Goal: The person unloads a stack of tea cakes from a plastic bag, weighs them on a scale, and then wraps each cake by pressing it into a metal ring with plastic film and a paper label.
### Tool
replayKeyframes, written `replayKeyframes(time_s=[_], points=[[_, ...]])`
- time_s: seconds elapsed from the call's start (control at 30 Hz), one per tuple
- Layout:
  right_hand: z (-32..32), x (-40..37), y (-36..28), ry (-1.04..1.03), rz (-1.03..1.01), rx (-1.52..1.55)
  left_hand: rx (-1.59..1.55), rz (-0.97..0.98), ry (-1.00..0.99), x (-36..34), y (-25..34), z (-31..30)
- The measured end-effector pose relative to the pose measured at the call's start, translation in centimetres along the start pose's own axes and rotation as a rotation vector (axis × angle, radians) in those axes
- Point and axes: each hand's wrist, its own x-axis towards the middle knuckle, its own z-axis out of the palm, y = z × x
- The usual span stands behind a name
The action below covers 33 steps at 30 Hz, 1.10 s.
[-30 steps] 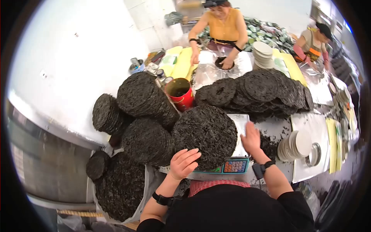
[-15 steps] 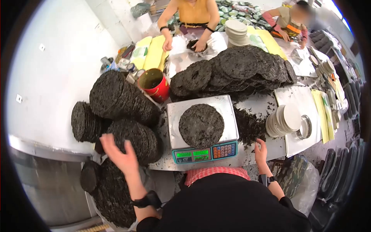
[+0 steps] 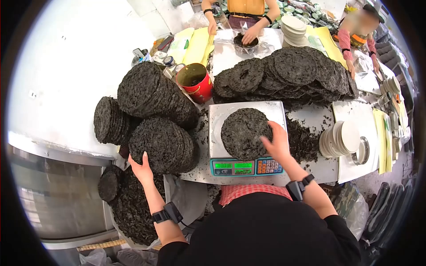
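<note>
A dark round dried seaweed disc (image 3: 242,133) lies flat on the metal plate of the digital scale (image 3: 214,133), whose green displays are lit. At its right edge is my right hand (image 3: 279,144), fingers apart, the thumb over the disc's top and the other fingertips by the rim. My left hand (image 3: 142,169), thumb and fingers spread, is at the lower left edge of a thick stack of seaweed discs (image 3: 159,144) lying on its side. Behind that stack are a longer stack (image 3: 148,93) and a smaller one (image 3: 108,119).
Overlapping seaweed discs (image 3: 295,66) are heaped behind the scale, beside a red bucket (image 3: 202,91). Seaweed crumbs (image 3: 301,139) and white round plates (image 3: 341,137) lie to the right. Loose seaweed (image 3: 140,213) fills a bag below left. Two people work across the table.
My right hand has come in from the right onto the disc's edge. My left hand has lowered to the stack's edge. The view has shifted, and the scale's display reads differently.
</note>
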Motion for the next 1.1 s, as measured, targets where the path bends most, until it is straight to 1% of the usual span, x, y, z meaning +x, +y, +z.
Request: replayKeyframes(time_s=[0.03, 0.07, 0.13, 0.17, 0.23, 0.27, 0.3, 0.33, 0.37, 0.4, 0.43, 0.47, 0.5, 0.53, 0.57, 0.6, 0.63, 0.7, 0.73, 0.77, 0.83, 0.9, 0.93, 0.97, 1.03, 1.07, 1.1], points=[[0.8, 0.0, -0.3, -0.001, -0.101, -0.116, 0.010, 0.029, 0.017, 0.0, 0.2, 0.0], [1.7, -0.9, 0.9, -0.058, -0.052, -0.245, 0.010, 0.073, 0.034, 0.0, 0.2, 0.0], [0.5, -1.6, 3.3, -0.113, 0.291, -0.141, 0.004, 0.151, 0.073, -0.2, 0.3, -0.2], [-0.4, -1.8, 5.1, -0.138, 0.456, -0.087, 0.045, 0.189, 0.142, -0.6, 1.1, -0.3], [0.7, -4.9, 12.5, 0.007, 0.460, -0.177, -0.124, 0.230, 0.181, -0.7, 2.4, -1.3], [-1.6, -4.5, 13.9, -0.128, 0.647, 0.127, -0.601, 0.088, 0.117, -0.5, 2.9, -1.6], [-4.2, -4.0, 14.5, -0.263, 0.819, 0.436, -0.789, 0.032, 0.078, -1.7, 6.1, -2.3], [-5.5, -4.3, 14.8, -0.021, 0.847, 0.805, -0.618, 0.202, 0.124, -4.0, 9.7, -1.9], [-7.2, -3.9, 15.7, 0.223, 0.832, 1.158, -0.453, 0.355, 0.179, -6.8, 12.6, -0.2], [-7.6, -3.7, 17.1, 0.337, 0.853, 1.069, -0.252, 0.554, 0.201, -9.1, 13.3, 1.9], [-7.6, -3.4, 18.1, 0.450, 0.872, 0.983, -0.230, 0.693, -0.204, -11.3, 15.6, 2.3], [-8.1, -2.2, 17.1, 0.607, 1.024, 0.886, -0.414, 0.991, -0.355, -12.0, 14.9, 6.5], [-8.9, -1.3, 16.3, 0.569, 0.953, 1.037, -0.218, 1.129, -0.569, -13.2, 14.6, 9.2], [-9.7, -0.8, 15.5, 0.534, 0.880, 1.188, 0.016, 1.141, -0.772, -15.2, 15.0, 11.9], [-10.2, -0.3, 14.9, 0.502, 0.802, 1.335, 0.108, 1.108, -0.931, -16.6, 14.1, 13.5], [-10.3, 0.4, 14.0, 0.519, 0.787, 1.364, 0.029, 1.002, -1.005, -16.9, 14.3, 14.2], [-10.6, 1.0, 12.8, 0.458, 0.742, 1.392, -0.052, 0.893, -1.077, -16.9, 14.7, 14.7], [-11.2, 2.2, 8.4, 0.331, 0.660, 1.433, -0.482, 0.485, -1.208, -15.6, 16.3, 15.3], [-10.7, 2.7, 6.7, 0.220, 0.608, 1.438, -0.821, 0.246, -1.345, -15.1, 16.8, 16.9], [-10.1, 3.4, 5.1, 0.104, 0.553, 1.443, -1.027, 0.040, -1.435, -14.5, 17.7, 17.7], [-8.7, 4.9, 2.3, -0.081, 0.506, 1.271, -1.129, -0.365, -1.556, -14.1, 22.3, 15.0], [-7.8, 7.1, 0.3, 0.234, 0.204, 0.784, -1.301, -0.493, -1.542, -13.3, 23.6, 15.9], [-10.2, 7.6, -0.6, 0.206, 0.075, 0.309, -1.351, -0.514, -1.564, -12.8, 23.7, 15.8], [-11.5, 8.5, -2.5, 0.362, -0.163, 0.056, -1.354, -0.473, -1.548, -12.8, 23.7, 15.2], [-12.8, 8.8, -5.5, 0.140, -0.366, 0.033, -1.355, -0.391, -1.519, -13.0, 24.1, 13.8], [-12.2, 8.7, -7.4, 0.087, -0.352, 0.053, -1.363, -0.366, -1.465, -13.8, 24.1, 13.2], [-11.2, 8.8, -7.6, 0.102, -0.404, -0.001, -1.352, -0.353, -1.445, -14.0, 23.8, 12.5]])
